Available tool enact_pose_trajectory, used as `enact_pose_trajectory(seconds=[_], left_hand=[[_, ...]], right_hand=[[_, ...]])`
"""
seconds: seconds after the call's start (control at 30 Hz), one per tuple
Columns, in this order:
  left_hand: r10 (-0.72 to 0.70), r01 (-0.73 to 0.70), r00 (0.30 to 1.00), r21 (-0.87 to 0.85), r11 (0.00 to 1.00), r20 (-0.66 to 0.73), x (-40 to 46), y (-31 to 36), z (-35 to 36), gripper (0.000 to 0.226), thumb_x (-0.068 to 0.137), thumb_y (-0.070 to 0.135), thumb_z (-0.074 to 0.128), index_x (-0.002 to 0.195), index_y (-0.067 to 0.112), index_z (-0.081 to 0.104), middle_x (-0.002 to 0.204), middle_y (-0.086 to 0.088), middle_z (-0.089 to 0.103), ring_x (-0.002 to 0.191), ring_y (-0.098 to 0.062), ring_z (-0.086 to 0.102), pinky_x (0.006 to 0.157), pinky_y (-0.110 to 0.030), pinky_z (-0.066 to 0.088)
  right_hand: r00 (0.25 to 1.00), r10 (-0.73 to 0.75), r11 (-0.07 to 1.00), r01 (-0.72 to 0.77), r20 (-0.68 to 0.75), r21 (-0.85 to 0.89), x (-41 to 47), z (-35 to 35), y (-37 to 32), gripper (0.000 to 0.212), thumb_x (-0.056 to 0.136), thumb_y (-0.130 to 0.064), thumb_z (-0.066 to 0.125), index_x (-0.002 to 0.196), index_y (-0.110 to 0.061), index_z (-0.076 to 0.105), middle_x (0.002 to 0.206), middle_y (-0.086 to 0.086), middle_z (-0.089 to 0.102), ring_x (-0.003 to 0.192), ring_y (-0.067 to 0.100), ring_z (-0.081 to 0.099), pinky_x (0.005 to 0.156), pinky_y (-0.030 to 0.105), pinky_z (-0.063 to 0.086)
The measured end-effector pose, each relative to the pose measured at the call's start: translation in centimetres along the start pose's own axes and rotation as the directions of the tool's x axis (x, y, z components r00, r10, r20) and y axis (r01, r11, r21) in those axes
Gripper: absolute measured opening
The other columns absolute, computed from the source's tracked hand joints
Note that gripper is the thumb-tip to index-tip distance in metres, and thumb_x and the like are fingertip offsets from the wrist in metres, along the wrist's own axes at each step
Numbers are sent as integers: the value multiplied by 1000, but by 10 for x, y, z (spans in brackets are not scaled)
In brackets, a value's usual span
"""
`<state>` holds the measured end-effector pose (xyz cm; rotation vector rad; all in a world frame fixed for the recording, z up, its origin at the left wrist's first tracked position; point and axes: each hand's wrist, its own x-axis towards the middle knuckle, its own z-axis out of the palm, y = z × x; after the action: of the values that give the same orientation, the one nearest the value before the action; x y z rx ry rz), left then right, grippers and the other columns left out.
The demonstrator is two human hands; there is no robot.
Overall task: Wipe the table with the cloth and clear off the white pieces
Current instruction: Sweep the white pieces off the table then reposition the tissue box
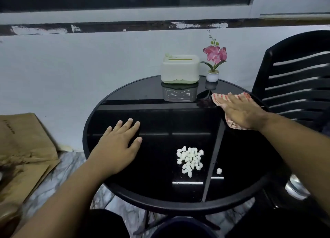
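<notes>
While the white pieces [190,160] sit heaped near your edge of the table [107,112], your left hand [117,146] lies flat, fingers spread, holding nothing — likely steadying. Farther off, your right hand [242,111] presses the cloth [218,98] flat by the far right rim — bare glass between.
</notes>
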<state>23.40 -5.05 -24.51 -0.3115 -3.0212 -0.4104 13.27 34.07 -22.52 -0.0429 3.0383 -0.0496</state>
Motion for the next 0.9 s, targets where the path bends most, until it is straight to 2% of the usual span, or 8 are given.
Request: enact_pose_trajectory(seconds=[0.1,0.3,0.43,0.53,0.73,0.9], left_hand=[[0,0,1000,2,1000,1,-1,0,0,66,92,57,18,154,36,16,163,9,8,151,-16,2,122,-39,3],[2,-2,1000,-5,1000,6,2,-2,2,58,99,51,25,154,36,16,163,10,8,151,-16,1,122,-40,2],[0,0,1000,-6,1000,9,2,-2,2,57,99,47,28,154,35,16,163,9,8,151,-17,2,122,-41,3],[0,0,1000,-4,1000,15,2,-1,2,58,99,47,28,154,34,16,163,8,8,151,-19,2,122,-42,3],[-2,2,1000,-5,1000,25,3,-1,1,58,100,46,29,155,32,17,164,5,9,151,-21,2,121,-44,4],[-3,3,1000,-7,1000,30,1,0,-1,58,100,45,28,155,31,17,164,5,9,151,-20,2,121,-43,3]], right_hand=[[997,-71,997,72,27,-30,-13,1,25,47,97,-55,0,143,-57,-12,164,-9,-12,150,20,-13,121,42,-9],[982,-185,979,188,42,-77,-64,6,27,48,99,-49,7,140,-57,-16,161,-14,-19,147,13,-21,121,39,-12],[979,-200,978,202,44,-45,-112,9,-3,54,87,-60,-8,138,-60,-24,158,-16,-27,145,14,-28,121,40,-12],[984,-177,984,177,23,-22,-144,15,-38,63,79,-60,-13,140,-57,-28,156,-12,-30,145,19,-29,120,44,-13],[998,-45,998,47,-51,40,-183,27,-116,57,93,-52,-4,144,-44,-30,157,-1,-29,146,31,-25,118,48,-15],[997,-45,994,51,-58,99,-192,30,-151,60,98,-49,10,147,-43,-24,161,1,-25,147,32,-24,119,50,-15]])
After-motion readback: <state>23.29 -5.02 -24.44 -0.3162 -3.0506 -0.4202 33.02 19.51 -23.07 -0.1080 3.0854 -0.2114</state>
